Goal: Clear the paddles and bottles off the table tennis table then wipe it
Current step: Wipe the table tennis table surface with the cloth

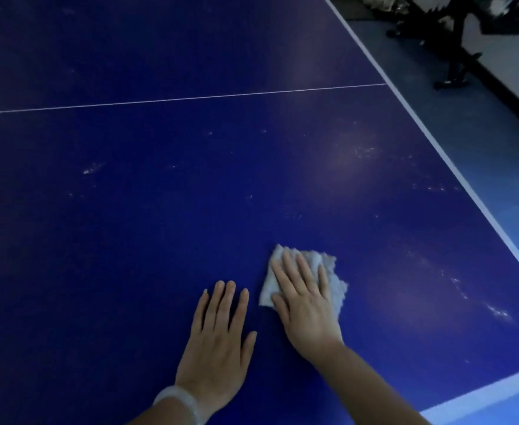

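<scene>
Head view, dim light. Blue table tennis table [160, 210] fills most of the frame. A thin white centre line [190, 98] runs across it from the left edge to the white border stripe [436, 145] along the far right side. Another white stripe [497, 394] shows at the lower right corner.

Right hand [305, 305]: flat, fingers straight and slightly spread, palm down on a white cloth [328, 271]. The cloth is crumpled, lies on the table surface in the lower middle of the frame, and sticks out past the fingertips and to the right of the hand. The hand presses it from above; no pinch visible.

Left hand [218, 342]: just beside the right one, to its left, apart from the cloth. Palm down flat on the bare table, fingers straight and close together, thumb out to the side. Holds nothing. A pale bangle [180, 400] sits on the left wrist.

Table surface: pale smudges and specks [365, 150] scattered right of centre, more near the right edge [497, 311] and a small patch at left [91, 170].

Beyond the table, upper right: grey floor [482, 124], a dark stand with legs [454, 56], blurred; what it carries cannot be made out.
</scene>
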Tool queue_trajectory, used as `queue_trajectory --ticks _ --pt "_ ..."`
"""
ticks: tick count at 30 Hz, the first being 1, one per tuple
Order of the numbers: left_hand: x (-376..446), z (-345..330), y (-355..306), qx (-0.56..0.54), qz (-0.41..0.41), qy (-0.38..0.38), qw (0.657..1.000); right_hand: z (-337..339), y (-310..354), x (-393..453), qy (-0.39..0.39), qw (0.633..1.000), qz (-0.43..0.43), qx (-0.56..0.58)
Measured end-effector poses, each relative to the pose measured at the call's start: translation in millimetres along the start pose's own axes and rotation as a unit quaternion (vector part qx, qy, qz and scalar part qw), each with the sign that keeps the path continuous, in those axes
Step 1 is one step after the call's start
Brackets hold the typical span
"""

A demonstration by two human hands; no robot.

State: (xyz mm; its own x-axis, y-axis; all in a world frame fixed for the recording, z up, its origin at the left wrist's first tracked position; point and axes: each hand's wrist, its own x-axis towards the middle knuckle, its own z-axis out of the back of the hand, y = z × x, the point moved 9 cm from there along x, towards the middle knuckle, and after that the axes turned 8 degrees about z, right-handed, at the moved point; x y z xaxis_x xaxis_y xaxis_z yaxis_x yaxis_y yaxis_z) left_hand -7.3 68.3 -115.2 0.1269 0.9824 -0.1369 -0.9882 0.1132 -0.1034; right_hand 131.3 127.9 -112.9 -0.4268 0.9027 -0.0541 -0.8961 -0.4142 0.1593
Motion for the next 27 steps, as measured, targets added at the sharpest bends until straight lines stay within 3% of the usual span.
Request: queue_trajectory --ticks 4,7,9,11,12,14,17,19,21,24,25,27 --pt "-0.2 2.6 0.0 0.004 0.01 0.002 1.0 2.5 -26.4 70.9 0.051 0.996 0.072 -0.027" --pt "-1.1 3.0 0.4 0.01 0.013 0.003 1.0 15.8 -119.7 91.6 0.035 0.993 -0.106 0.023" --pt "-1.3 2.6 1.4 0.009 0.017 0.001 1.0 24.8 -180.7 65.2 0.013 0.957 -0.28 0.066" --pt "-1.3 2.6 2.2 0.003 0.02 0.003 1.0 29.3 -197.2 32.5 -0.009 0.92 -0.384 0.078" --pt "-0.9 3.0 2.3 0.001 0.021 0.001 1.0 30.9 -186.2 23.6 -0.024 0.917 -0.394 0.056" --pt "-0.2 4.4 1.8 0.002 0.022 -0.002 1.0 26.7 -135.5 22.4 -0.039 0.945 -0.325 0.015" --pt "-0.2 5.3 0.4 0.014 0.024 -0.003 1.0 6.5 -38.3 27.8 -0.009 0.997 -0.075 -0.011" --pt "-1.0 4.7 0.5 0.016 0.028 -0.002 0.999 0.1 -26.4 22.1 0.027 0.998 0.046 -0.035" --pt "-1.4 5.1 0.3 0.017 0.03 -0.003 0.999 5.0 -76.0 13.3 0.024 1.0 -0.01 -0.01" --pt "-2.1 5.1 1.2 0.02 0.029 -0.006 0.999 14.8 -162.1 -31.8 -0.008 0.961 -0.272 0.04" --pt "-2.9 4.7 1.4 0.021 0.027 -0.009 0.999 16.0 -163.0 -45.7 -0.013 0.953 -0.3 0.034" --pt "-3.1 4.4 2.0 0.013 0.035 -0.014 0.999 16.2 -137.3 -61.8 -0.03 0.965 -0.26 0.027"
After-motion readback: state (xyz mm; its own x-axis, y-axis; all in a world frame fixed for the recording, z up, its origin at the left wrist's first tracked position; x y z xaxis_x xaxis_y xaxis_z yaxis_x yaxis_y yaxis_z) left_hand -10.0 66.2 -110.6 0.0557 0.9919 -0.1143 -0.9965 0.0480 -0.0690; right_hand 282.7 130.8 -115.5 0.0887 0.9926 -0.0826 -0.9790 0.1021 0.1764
